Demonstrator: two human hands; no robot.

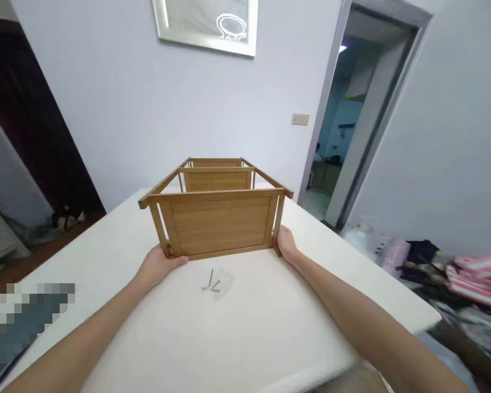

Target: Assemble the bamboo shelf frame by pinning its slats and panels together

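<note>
on white table, wooden rack; left hand, right hand grip its bottom corners; grey walls, open doorway.

Both arms reach straight forward, far out. The left hand and the right hand are cupped, palms facing inward.

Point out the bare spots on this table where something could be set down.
The table is bare between the forearms, nearer than the small bag, and along both edges outside the arms. The far end is crowded: the frame stands there, left hand and right hand at its corners.
</note>
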